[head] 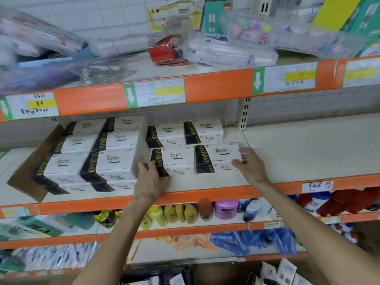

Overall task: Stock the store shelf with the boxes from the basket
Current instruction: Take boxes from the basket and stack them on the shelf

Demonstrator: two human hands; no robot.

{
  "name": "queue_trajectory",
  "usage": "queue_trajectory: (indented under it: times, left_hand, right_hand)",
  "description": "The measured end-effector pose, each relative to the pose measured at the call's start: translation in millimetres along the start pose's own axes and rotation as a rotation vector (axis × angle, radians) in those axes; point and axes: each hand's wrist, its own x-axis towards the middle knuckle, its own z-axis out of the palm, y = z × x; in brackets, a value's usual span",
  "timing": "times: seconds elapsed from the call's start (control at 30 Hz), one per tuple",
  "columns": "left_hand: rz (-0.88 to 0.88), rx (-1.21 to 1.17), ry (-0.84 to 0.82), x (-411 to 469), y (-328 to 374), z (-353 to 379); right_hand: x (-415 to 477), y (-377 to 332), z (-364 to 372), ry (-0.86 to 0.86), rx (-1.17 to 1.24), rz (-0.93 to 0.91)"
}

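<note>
White-and-black tissue packs stand in rows on the middle shelf [287, 153]. Two front packs lie side by side: the left pack [176, 160] and the right pack [218, 157]. My left hand [151, 177] grips the left end of the left pack. My right hand [249, 163] holds the right end of the right pack, fingers wrapped over its corner. Between them the two packs sit squeezed together on the shelf. More packs [185, 132] stand behind them. Another stack [92, 159] sits in an open cardboard carton [30, 161] at the left. A dark basket [156, 274] shows at the bottom edge.
The right half of the middle shelf is bare board. An orange-edged upper shelf [216, 79] with plastic cases hangs close above. Bottles [176, 217] and other goods fill the lower shelves. A metal upright [243, 114] stands at the back.
</note>
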Motion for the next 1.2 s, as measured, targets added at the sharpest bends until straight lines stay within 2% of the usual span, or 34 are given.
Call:
queue_trajectory:
  times: [0.17, 0.43, 0.83, 1.2]
  left_hand:
    - [0.065, -0.100, 0.013, -2.9, -14.1, 9.8]
    - [0.024, -0.125, -0.033, 14.6, -15.6, 11.4]
    - [-0.019, -0.084, -0.091, 36.6, -15.7, 13.4]
    - [0.011, -0.059, -0.027, 21.7, -8.5, 15.9]
  right_hand:
    - [3.1, 7.7, 10.9, -0.016, -0.153, -0.069]
    - [26.9, -3.6, 1.4, -0.230, -0.352, -0.109]
    - [47.3, -6.7, 23.5, -0.236, -0.288, -0.111]
    - [45.7, -8.6, 29.2, -0.226, -0.202, -0.063]
